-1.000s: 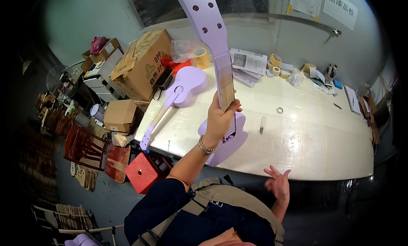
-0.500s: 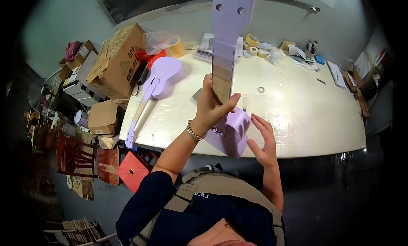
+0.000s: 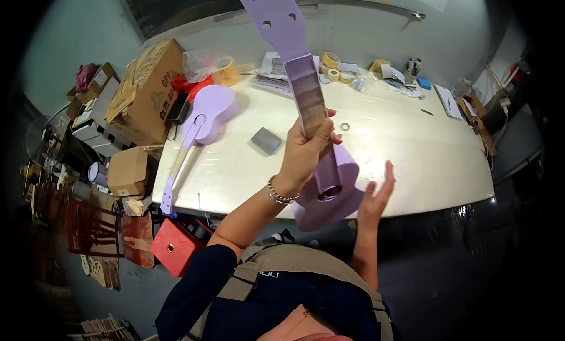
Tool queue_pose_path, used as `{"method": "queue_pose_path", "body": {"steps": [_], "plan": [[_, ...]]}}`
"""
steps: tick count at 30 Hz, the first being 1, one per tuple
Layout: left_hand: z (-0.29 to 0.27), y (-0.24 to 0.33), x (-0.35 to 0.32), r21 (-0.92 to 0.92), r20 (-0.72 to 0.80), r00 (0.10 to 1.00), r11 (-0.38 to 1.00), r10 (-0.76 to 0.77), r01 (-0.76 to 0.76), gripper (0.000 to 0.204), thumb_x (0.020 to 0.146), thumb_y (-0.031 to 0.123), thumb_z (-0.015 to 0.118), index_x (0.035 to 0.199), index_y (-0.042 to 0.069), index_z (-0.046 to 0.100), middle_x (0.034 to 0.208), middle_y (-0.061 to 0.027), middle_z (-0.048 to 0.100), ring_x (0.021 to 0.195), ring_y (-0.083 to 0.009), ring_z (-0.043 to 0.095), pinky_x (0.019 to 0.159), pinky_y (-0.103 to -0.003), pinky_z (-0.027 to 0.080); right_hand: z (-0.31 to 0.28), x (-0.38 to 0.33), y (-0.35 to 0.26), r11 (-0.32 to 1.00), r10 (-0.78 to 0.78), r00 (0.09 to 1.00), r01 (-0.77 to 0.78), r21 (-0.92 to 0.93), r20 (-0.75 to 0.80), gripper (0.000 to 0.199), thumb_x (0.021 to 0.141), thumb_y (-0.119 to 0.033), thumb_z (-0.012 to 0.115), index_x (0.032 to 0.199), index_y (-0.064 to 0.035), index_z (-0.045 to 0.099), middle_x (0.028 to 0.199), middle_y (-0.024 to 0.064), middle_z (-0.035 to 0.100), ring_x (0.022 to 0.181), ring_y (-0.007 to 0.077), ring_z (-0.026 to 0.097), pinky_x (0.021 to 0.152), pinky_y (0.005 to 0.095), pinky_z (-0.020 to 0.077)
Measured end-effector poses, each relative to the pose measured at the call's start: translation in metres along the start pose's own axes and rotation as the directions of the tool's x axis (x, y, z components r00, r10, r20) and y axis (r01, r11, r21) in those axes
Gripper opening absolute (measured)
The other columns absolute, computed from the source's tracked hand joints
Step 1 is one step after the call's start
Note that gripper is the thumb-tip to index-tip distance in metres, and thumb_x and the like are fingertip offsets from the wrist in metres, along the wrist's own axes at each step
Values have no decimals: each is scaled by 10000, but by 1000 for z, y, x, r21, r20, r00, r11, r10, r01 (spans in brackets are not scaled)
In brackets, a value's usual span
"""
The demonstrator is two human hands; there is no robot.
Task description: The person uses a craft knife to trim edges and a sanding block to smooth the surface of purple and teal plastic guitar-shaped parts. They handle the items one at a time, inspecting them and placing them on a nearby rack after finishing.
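A lilac ukulele (image 3: 327,215) is upright in front of me, its headstock with several round holes at the top and its body low by the table's near edge. My left hand (image 3: 307,148), with a chain bracelet at the wrist, is closed round the neck. Masking strips and a bare wood-coloured stretch show along the fretboard (image 3: 306,88). To the right of the body, my right hand (image 3: 375,201) is open, fingers spread, apart from the instrument. Left of my left hand, a grey sanding block (image 3: 266,141) lies on the table.
A second lilac ukulele (image 3: 215,108) lies on the white table (image 3: 424,164) at the left, beside a large cardboard box (image 3: 147,85). Tape rolls (image 3: 331,60), papers and a notebook (image 3: 448,102) line the far edge. A small ring (image 3: 345,126) lies mid-table. A red stool (image 3: 178,247) stands below.
The ukulele has tilted, its headstock swinging left, and turned a little. My right hand has moved slightly right and down, away from the body. The grey block now shows fully.
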State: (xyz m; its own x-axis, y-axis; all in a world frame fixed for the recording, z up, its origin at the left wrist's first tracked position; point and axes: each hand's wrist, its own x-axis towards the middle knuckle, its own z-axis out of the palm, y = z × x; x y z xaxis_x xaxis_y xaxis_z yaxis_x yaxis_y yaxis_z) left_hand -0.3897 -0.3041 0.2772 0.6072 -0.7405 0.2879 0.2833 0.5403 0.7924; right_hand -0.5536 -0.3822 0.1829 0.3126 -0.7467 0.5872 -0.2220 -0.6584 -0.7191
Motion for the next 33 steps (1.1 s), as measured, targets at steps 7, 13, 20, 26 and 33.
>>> {"method": "queue_pose_path", "body": {"steps": [7,13,20,26,33], "plan": [[9,3,-23,-216,-35,994,972,-103,93,307,932,263,536,1130,42,463,907,-39,553,886,-166,551,834,-315,452,-29,-104,138,469,850,527,-774,425,22,646,976,-490,280,1381,13,314,1408,164,357,1284,292,361,1059,398,282],[12,-2,-46,-233,-87,971,953,-221,196,310,943,237,523,1171,48,431,946,-17,511,952,-154,500,910,-307,388,-25,-145,126,-129,667,408,-760,637,623,701,929,-602,247,1353,-61,381,1305,83,482,1173,253,471,998,396,373],[10,4,-64,-291,-128,966,940,-226,181,282,948,212,514,1167,58,426,974,-15,498,983,-163,489,927,-322,381,-32,-139,116,-161,648,432,-727,667,627,669,942,-572,263,1376,-72,357,1357,92,439,1223,276,428,1026,402,353],[12,-3,-74,-256,-127,968,950,-216,179,250,938,197,535,1137,73,448,991,-6,505,1008,-151,488,934,-320,376,-23,-149,130,-166,635,413,-753,637,653,678,937,-590,241,1378,-87,350,1347,87,444,1213,269,438,1005,397,374],[12,-10,-72,-194,-135,973,968,-189,161,250,921,211,564,1104,73,465,955,-10,518,971,-147,513,901,-323,426,-13,-151,133,-158,604,444,-747,646,662,685,933,-591,253,1374,-79,363,1355,76,449,1222,276,432,1032,406,346]]}}
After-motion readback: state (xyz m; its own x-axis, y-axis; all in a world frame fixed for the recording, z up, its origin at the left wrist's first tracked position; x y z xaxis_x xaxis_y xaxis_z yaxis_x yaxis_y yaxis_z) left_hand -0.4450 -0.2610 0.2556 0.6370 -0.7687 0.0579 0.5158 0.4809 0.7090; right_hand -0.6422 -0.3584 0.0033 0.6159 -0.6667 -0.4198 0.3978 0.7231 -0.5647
